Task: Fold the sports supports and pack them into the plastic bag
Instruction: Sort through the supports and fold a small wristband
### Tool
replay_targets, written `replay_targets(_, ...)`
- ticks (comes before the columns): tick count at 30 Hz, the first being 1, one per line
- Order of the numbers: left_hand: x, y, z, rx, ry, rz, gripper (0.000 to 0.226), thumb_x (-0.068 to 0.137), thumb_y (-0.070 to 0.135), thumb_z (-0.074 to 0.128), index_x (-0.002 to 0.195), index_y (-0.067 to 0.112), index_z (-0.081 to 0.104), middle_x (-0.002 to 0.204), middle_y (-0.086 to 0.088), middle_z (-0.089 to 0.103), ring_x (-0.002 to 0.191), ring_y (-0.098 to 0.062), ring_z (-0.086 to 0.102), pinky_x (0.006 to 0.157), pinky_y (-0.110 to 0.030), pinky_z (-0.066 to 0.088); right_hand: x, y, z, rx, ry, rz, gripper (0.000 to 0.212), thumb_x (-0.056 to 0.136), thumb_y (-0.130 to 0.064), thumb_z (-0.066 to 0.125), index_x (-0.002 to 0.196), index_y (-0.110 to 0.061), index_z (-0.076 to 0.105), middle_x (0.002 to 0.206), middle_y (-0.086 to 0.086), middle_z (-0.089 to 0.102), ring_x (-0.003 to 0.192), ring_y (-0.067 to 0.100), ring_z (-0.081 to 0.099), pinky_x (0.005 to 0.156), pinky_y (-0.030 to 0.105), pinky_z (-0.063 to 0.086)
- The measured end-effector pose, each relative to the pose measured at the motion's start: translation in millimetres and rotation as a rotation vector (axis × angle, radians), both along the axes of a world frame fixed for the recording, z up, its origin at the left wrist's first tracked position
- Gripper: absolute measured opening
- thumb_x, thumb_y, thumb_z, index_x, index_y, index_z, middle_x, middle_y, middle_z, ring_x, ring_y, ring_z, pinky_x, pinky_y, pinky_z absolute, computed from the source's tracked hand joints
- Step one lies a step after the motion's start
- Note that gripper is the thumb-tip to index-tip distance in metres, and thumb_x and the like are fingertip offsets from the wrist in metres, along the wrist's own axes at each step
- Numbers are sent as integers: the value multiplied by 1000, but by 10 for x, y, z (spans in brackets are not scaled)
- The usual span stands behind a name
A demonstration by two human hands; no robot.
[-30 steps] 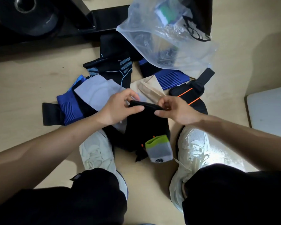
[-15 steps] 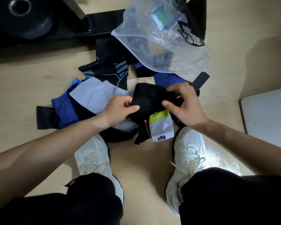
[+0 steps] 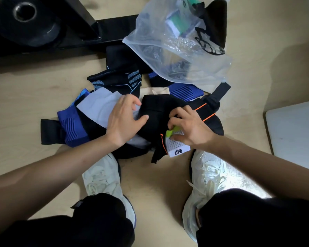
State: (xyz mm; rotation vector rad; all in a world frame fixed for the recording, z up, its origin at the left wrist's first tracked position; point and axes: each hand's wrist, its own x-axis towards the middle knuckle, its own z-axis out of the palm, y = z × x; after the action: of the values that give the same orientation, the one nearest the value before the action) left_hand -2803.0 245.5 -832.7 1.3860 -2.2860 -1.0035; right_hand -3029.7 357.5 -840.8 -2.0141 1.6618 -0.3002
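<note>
Between our hands: the black support (image 3: pixel 157 111) with its white-and-lime cuff (image 3: pixel 177 147) lies doubled over on top of the pile. We judge the fold in progress; it is not yet packed.
Left hand (image 3: pixel 125 120): the thumb lies on the black fabric and the fingers bend loosely over its left edge. We cannot tell whether they pinch it.
Right hand (image 3: pixel 189 125): the fingers are curled and pinch the lime band of the cuff.
Beyond both hands: the plastic bag (image 3: pixel 177 50) rests on the far end of the pile. Green-and-white and dark pieces show through it, so we judge part of the packing done.
Left of the left hand: the blue support (image 3: pixel 70 125) and the pale grey support (image 3: pixel 98 107) lie loose.
Beyond the left hand: the striped support (image 3: pixel 121 79) lies loose.
Right of the right hand: the orange-trimmed support (image 3: pixel 210 113) lies loose.
Beyond the right hand: the second blue support (image 3: pixel 184 90) lies partly under the bag.
Remaining: we finish this fold, bag the piece, then repeat for at least five loose pieces.
</note>
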Motion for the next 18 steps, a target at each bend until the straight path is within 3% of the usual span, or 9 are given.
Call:
replay_targets(3,-83,29,31,-104,59,-318,37,78,45,72,104,20,67,102,5,61,98,-17,54,86,-32,44,-10,-25,27,42,-147,-83,24,77,-26,81,85,-21,59,91,-6,60,83,18,48,77,42,46)
replay_targets(6,-155,105,-53,7,-99,-506,54,80,67,62,116,27,69,104,13,67,102,-14,53,89,-39,48,-52,39,98,148,-366,-255,21,83,-14,78,85,-15,57,78,0,60,72,17,54,67,32,45)
replay_targets(9,-161,109,-113,76,-135,-517,49,85,55,72,125,28,67,100,17,70,96,-10,49,88,-40,48,-111,93,129,202,-487,-373,22,84,-11,78,84,-12,56,72,8,55,63,9,47,61,25,40)
replay_targets(12,-148,69,-100,88,-198,-549,47,84,44,77,128,30,65,97,18,69,93,-8,47,88,-35,45,-227,84,91,209,-586,-493,20,84,-12,78,95,-14,62,71,2,53,66,9,48,65,24,42)
replay_targets(15,-104,44,-54,171,-288,-563,41,81,33,80,120,32,68,91,20,67,92,-10,54,87,-33,47,-334,40,117,210,-862,-628,17,88,-4,72,103,-11,68,79,3,63,75,14,57,71,27,48)
replay_targets(18,-92,14,58,323,-132,-366,45,74,26,66,118,29,71,98,16,70,86,-6,62,79,-29,51,-358,8,189,210,-996,-664,4,89,-3,68,91,-7,68,83,2,71,75,13,64,71,23,54)
